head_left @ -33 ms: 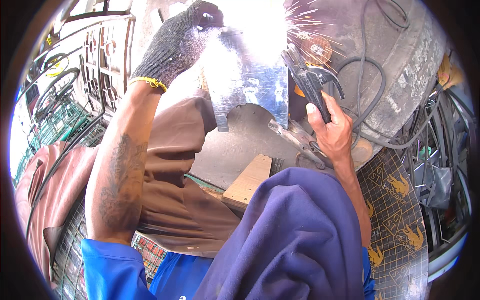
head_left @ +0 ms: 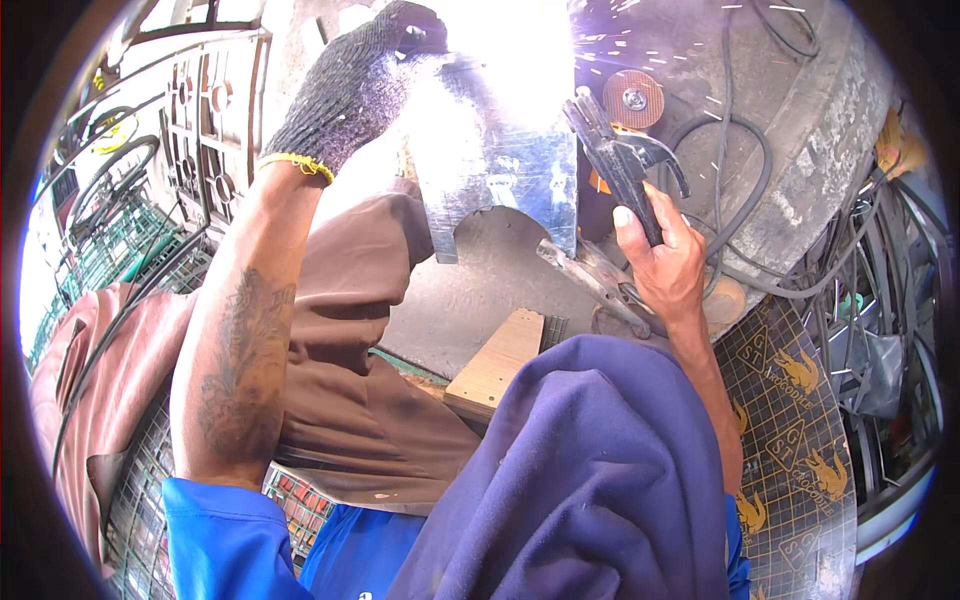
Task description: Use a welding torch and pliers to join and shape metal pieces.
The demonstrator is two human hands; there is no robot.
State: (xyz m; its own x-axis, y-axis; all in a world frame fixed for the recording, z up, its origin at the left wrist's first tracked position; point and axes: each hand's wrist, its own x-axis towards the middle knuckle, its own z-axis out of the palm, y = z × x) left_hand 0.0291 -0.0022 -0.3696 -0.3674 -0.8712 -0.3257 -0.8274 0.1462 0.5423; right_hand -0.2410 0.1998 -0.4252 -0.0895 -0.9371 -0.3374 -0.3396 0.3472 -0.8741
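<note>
My right hand (head_left: 665,250) is closed round the black handle of a welding electrode holder (head_left: 618,165), its jaws pointing up and left toward a blinding white glare. Any rod in the jaws is lost in that glare. A dark knitted glove with a yellow cuff covers my left hand (head_left: 355,85), whose fingers curl at the upper left edge of a shiny metal plate (head_left: 520,170). The glare hides what those fingers grip. The plate has a curved cut-out in its near edge. Sparks scatter right of the glare.
Behind the electrode holder lies a grinder disc (head_left: 633,98). A grey cable (head_left: 768,160) loops at right. Rusty metal clamp-like tool (head_left: 595,285) lies below the plate, near a wooden block (head_left: 495,365). A printed board (head_left: 790,450) and metal scraps (head_left: 880,330) are at right; wire racks (head_left: 120,250) stand left.
The long orange sparks over the grinder disc have given way to shorter, scattered ones, and the disc shows more clearly. Both hands and the plate look unmoved.
</note>
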